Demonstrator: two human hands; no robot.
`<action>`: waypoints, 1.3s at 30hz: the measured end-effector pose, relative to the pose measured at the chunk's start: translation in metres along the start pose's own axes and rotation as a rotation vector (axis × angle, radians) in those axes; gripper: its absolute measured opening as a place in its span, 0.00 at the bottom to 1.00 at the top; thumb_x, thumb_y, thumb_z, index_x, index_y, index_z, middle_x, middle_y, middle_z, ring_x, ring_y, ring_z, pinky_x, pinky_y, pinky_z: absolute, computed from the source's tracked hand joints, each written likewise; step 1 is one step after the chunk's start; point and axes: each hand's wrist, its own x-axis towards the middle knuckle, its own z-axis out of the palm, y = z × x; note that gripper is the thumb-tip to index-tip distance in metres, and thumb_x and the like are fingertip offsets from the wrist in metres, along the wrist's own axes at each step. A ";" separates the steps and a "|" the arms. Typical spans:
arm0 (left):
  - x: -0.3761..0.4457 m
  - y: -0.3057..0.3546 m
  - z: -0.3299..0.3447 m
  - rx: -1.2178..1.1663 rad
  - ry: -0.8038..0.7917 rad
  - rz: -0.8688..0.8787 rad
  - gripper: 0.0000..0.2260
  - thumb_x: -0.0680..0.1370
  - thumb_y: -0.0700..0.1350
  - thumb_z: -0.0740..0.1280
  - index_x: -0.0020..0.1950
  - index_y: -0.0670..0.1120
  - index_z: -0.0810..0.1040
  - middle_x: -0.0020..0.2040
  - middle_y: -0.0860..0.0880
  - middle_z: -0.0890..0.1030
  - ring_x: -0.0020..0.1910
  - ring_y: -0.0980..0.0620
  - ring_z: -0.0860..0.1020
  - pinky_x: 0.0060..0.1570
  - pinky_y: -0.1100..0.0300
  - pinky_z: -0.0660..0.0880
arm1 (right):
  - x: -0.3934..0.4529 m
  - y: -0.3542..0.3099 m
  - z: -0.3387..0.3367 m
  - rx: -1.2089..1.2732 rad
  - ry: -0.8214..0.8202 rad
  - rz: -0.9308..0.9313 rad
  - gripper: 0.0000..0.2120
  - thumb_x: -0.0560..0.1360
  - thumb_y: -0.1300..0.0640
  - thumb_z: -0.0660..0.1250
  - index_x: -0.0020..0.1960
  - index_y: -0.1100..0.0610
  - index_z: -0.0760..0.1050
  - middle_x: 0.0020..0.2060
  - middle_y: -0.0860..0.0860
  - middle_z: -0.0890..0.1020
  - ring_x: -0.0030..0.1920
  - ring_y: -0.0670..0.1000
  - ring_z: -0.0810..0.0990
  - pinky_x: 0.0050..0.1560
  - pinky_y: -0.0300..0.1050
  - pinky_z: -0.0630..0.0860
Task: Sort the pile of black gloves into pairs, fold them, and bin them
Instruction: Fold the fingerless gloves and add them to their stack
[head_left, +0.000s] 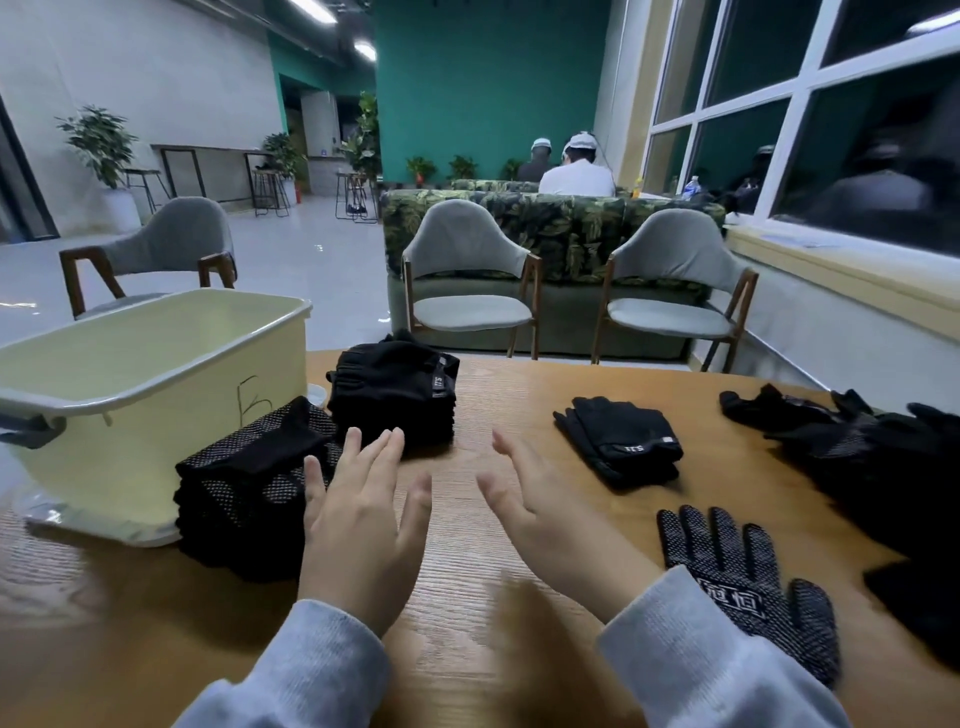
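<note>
Both hands are hovering over the wooden table (467, 649), palms turned toward each other, holding nothing; the left hand (358, 525) is spreading its fingers straight and loose, and its fingertips are lying just beside the dotted stack of folded gloves (249, 493), whether touching it I cannot tell; the right hand (550, 525) is likewise keeping its fingers straight and relaxed, well apart from any glove. Behind the left fingertips a second stack of folded gloves (395, 389) is sitting next to the pale yellow bin (156, 374), which is standing at the table's left; a folded pair (623, 441) is lying beyond and to the right of the right fingers; a single dotted glove (743, 582) is lying flat, partly under the right grey sleeve (691, 670); the unsorted pile of gloves (883, 457) is spreading along the right edge.
</note>
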 end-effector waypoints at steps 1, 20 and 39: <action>-0.002 0.006 0.005 -0.002 -0.017 -0.011 0.36 0.73 0.64 0.41 0.73 0.48 0.64 0.73 0.52 0.65 0.74 0.58 0.50 0.68 0.62 0.27 | -0.005 0.004 -0.005 -0.024 0.016 0.010 0.27 0.81 0.47 0.53 0.76 0.53 0.51 0.74 0.46 0.59 0.73 0.43 0.56 0.66 0.33 0.51; -0.037 0.081 0.089 0.087 -0.432 -0.012 0.34 0.66 0.64 0.29 0.67 0.51 0.21 0.71 0.52 0.26 0.65 0.56 0.21 0.58 0.54 0.18 | -0.098 0.118 -0.058 -0.506 -0.097 0.632 0.29 0.80 0.39 0.44 0.77 0.48 0.42 0.76 0.44 0.41 0.75 0.51 0.37 0.73 0.55 0.42; -0.029 0.087 0.111 0.159 -0.591 0.270 0.32 0.65 0.66 0.27 0.65 0.56 0.24 0.67 0.56 0.25 0.63 0.57 0.19 0.66 0.53 0.25 | -0.095 0.157 -0.115 -0.493 0.094 0.548 0.29 0.79 0.40 0.51 0.77 0.49 0.49 0.77 0.47 0.46 0.76 0.48 0.41 0.74 0.52 0.43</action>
